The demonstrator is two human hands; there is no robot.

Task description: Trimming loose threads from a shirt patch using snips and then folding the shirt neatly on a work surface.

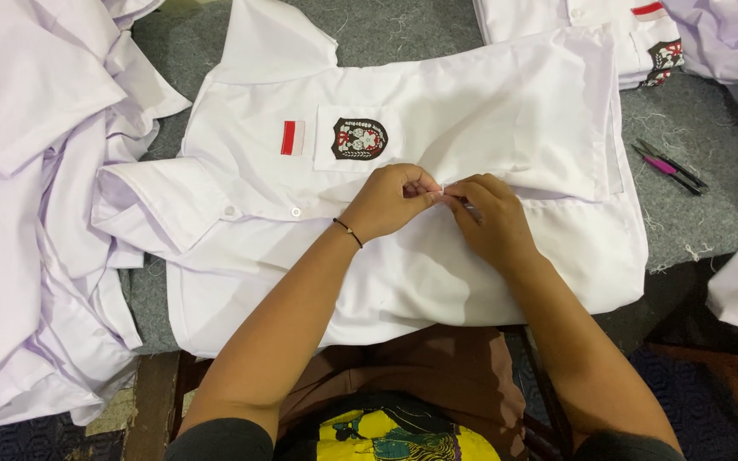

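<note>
Far left: heap of white garments (pixel 19 213) spilling over the table edge. Centre: white shirt (pixel 403 273) spread flat on the grey felt table (pixel 694 213), collar to the left, with a red-and-white patch (pixel 292 137) and a dark crest badge (pixel 360 138) on its pocket. Left hand (pixel 386 203), fingertips pressed together, pinches the shirt's front edge at mid-placket. Right hand (pixel 487 218) touches it, fingers curled, pinching the same spot (a thin dark tool (pixel 470 209) shows under them). Far right: pink-handled snips (pixel 670 166).
</note>
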